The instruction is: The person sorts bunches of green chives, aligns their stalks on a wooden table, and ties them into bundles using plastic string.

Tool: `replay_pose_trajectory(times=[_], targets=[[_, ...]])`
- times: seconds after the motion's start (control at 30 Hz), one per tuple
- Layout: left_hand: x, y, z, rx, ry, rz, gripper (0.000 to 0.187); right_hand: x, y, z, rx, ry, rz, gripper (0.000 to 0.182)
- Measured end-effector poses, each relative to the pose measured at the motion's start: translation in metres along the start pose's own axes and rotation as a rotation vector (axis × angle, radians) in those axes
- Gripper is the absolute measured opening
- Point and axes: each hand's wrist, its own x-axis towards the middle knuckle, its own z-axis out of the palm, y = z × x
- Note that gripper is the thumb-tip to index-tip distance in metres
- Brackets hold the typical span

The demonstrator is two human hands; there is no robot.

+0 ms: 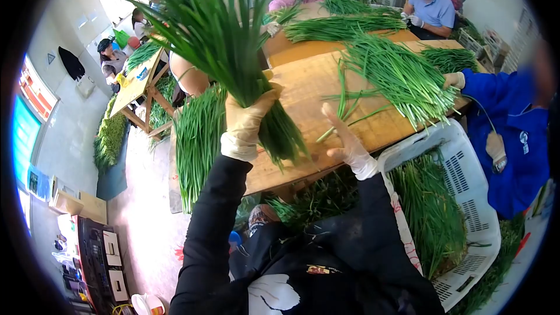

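Observation:
My left hand (248, 119), in a pale glove, grips a thick bunch of green chives (224, 41) upright over the near edge of the wooden table (303, 90); the leaves fan up and left, the stems hang below the fist. Fingers spread, my gloved right hand (349, 143) hovers over the table and holds nothing. A few loose chive stalks (344, 111) lie just beyond it. Farther back, a larger heap of chives (402, 76) spreads across the table.
A white plastic crate (466, 186) with chives stands at my right. A person in a blue jacket (513, 134) works at the right edge. More chives hang off the table's left side (195, 140). Other people sit at tables behind.

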Motion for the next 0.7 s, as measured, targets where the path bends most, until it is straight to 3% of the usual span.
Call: replay_pose_trajectory(times=[0.13, 0.2, 0.23, 0.3, 0.4, 0.47, 0.5, 0.53, 0.6, 0.63, 0.67, 0.7], targets=[[-0.005, 0.002, 0.027, 0.008, 0.019, -0.043, 0.032, 0.022, 0.003, 0.038, 0.102, -0.047, -0.144, 0.108], [-0.006, 0.000, 0.038, -0.112, 0.046, -0.069, 0.034, 0.031, 0.030, 0.071, -0.036, 0.199, -0.223, 0.105], [-0.006, -0.004, 0.045, -0.128, 0.079, -0.009, 0.030, 0.035, 0.030, 0.081, -0.036, 0.195, -0.223, 0.105], [-0.001, -0.006, 0.047, -0.143, 0.116, 0.055, 0.027, 0.044, 0.029, 0.091, 0.206, 0.133, 0.058, 0.086], [0.007, 0.007, 0.041, -0.136, 0.105, -0.067, 0.026, 0.047, 0.017, 0.076, 0.133, 0.012, 0.036, 0.071], [0.009, 0.012, 0.035, -0.171, -0.035, -0.009, 0.024, 0.042, -0.004, 0.071, 0.272, 0.005, 0.140, 0.070], [0.002, 0.017, 0.035, -0.105, -0.066, -0.106, 0.023, 0.038, -0.010, 0.068, 0.405, 0.004, 0.234, 0.069], [0.007, -0.008, 0.023, 0.062, -0.113, -0.032, 0.023, 0.033, -0.002, 0.067, 0.405, 0.001, 0.237, 0.069], [0.007, -0.027, 0.022, -0.011, -0.013, 0.017, 0.024, 0.022, 0.029, 0.075, 0.164, -0.138, 0.313, 0.070], [0.007, -0.025, 0.023, -0.033, 0.018, -0.049, 0.021, 0.018, 0.045, 0.082, 0.162, -0.139, 0.311, 0.070], [0.010, -0.027, 0.022, -0.036, 0.022, -0.052, 0.021, 0.014, 0.052, 0.090, 0.164, 0.001, 0.147, 0.069], [0.016, -0.031, 0.020, -0.131, 0.053, -0.181, 0.020, 0.007, 0.059, 0.096, 0.167, 0.072, 0.070, 0.069]])
